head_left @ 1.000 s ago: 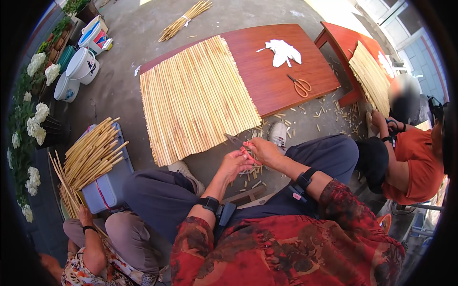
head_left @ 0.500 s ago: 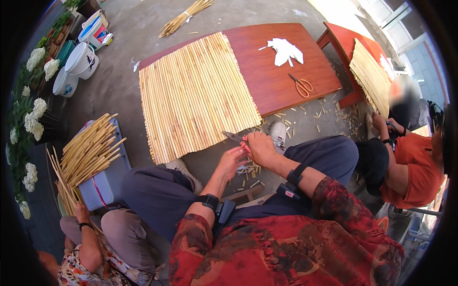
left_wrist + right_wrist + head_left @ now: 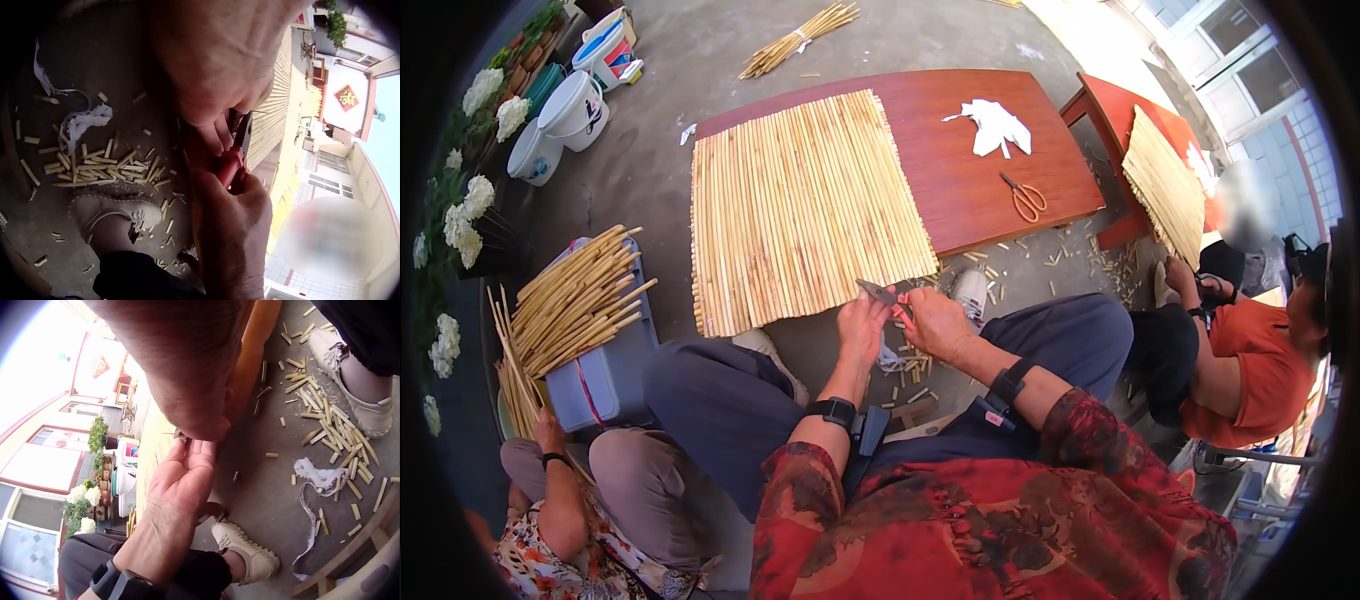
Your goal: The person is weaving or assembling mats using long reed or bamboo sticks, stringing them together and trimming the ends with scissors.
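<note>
My right hand (image 3: 940, 328) holds a pair of scissors (image 3: 230, 167) by the red handles, their dark blades pointing left. In the head view the blades lie beside the near edge of a mat of pale stalks (image 3: 800, 200). My left hand (image 3: 862, 330) is right at that edge, fingertips close against the blades. The right wrist view shows its palm turned up, with the fingertips partly covered by my right hand; I cannot tell whether they pinch anything. The mat spreads over the left part of a reddish-brown table (image 3: 960, 220).
Orange-handled scissors (image 3: 1028, 203) and a white cloth (image 3: 997, 128) lie on the table's right side. Loose stalks (image 3: 580, 295) rest on a blue-grey bin (image 3: 605, 390) at left. Cut stalk bits (image 3: 112, 169) litter the floor. A person sits on each side.
My left hand has moved from the red handles forward to beside the blades at the mat's near edge. My right hand still holds the scissors. The head view has shifted slightly.
</note>
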The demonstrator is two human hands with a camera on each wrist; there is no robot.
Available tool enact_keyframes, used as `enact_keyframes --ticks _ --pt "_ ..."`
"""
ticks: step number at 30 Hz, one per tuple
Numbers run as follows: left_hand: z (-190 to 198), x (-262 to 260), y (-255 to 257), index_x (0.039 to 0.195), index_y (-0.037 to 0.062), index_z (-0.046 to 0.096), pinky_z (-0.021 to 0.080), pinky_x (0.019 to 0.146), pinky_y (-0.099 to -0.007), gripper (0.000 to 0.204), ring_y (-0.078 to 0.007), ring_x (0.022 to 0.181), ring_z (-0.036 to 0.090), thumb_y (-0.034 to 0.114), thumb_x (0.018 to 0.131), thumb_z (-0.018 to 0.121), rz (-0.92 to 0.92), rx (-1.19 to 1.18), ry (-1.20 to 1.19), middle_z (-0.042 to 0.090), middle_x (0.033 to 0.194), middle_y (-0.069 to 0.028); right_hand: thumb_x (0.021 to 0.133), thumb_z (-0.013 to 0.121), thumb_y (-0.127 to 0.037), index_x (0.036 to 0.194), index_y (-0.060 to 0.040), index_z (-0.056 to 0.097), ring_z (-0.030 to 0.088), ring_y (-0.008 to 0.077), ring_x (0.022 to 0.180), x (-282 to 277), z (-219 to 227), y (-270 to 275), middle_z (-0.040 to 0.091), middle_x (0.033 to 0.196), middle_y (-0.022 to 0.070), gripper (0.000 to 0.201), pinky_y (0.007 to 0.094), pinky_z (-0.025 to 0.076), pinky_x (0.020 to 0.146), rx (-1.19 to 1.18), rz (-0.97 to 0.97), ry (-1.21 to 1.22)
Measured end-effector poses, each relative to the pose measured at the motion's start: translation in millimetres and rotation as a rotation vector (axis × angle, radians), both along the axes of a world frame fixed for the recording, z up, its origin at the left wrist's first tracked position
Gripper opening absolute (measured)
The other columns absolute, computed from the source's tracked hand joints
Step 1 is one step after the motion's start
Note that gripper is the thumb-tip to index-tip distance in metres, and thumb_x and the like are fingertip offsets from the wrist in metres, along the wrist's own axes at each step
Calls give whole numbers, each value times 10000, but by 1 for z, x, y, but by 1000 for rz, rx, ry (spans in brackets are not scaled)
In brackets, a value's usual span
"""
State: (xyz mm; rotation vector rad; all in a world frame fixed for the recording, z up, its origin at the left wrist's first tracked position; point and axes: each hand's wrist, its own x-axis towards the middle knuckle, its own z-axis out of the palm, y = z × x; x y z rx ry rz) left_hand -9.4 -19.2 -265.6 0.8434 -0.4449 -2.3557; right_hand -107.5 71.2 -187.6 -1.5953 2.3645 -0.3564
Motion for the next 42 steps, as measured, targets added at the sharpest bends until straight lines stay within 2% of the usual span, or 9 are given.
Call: enact_keyframes --ticks 14,21,23,27,30,33,35,37,42 --pt "5 -11 -8 967 -67 485 556 665 -339 316 -288 879 635 228 962 371 80 -100 -279 600 920 -172 672 646 -243 949 -12 511 590 348 811 12 13 -17 568 892 186 385 423 482 683 133 -96 -52" --pt "3 -13 -14 980 -76 484 551 684 -355 340 -279 865 636 232 967 340 66 -139 -325 608 903 -179 663 664 -227 974 -23 514 594 337 812 21 52 -21 577 886 173 401 413 481 676 47 -65 -10" --pt "7 -15 -12 1056 -118 474 558 671 -362 380 -300 930 614 224 957 339 45 -87 -284 565 1045 -248 669 665 -211 969 -28 509 594 330 809 26 96 -36 576 875 159 385 401 478 671 -289 -11 -33" --pt "6 -12 -13 1204 -65 372 532 743 -425 422 -332 1002 573 280 965 328 -137 -78 -243 515 1159 -233 684 642 -206 967 -33 513 592 329 803 -6 114 -49 590 878 154 356 387 475 673 -277 -80 32" --pt "15 -3 -16 1217 -72 340 516 773 -468 425 -360 1041 547 260 953 355 -207 12 -281 463 1212 -254 684 620 -240 1004 -26 530 602 282 758 -12 125 -40 602 816 146 395 358 465 673 -13 -117 -124" --pt "14 11 -15 1223 -74 323 503 788 -495 415 -381 1068 525 217 934 387 -151 49 -315 420 1253 -265 682 606 -259 955 -16 564 614 316 827 -41 98 -41 632 876 172 368 390 460 727 2 -148 -331" --pt "18 20 -16 1203 -78 348 498 791 -502 383 -382 1060 528 175 920 402 -221 84 -347 452 1219 -266 671 603 -257 962 -6 587 620 278 825 -58 99 -47 638 902 170 384 357 459 735 -6 -179 -445" --pt "36 26 -17 1166 -71 388 501 785 -497 348 -375 1062 528 168 915 420 -444 -50 -395 489 1175 -257 660 609 -254 998 7 598 619 251 864 -85 76 -55 642 941 163 428 320 456 763 176 -251 -579" --pt "23 41 -21 1118 -53 428 502 785 -483 299 -358 1067 528 158 908 450 -342 -1 -465 506 1161 -246 659 606 -261 1033 0 607 607 263 931 -127 53 -58 637 987 170 456 314 448 807 111 -331 -455"
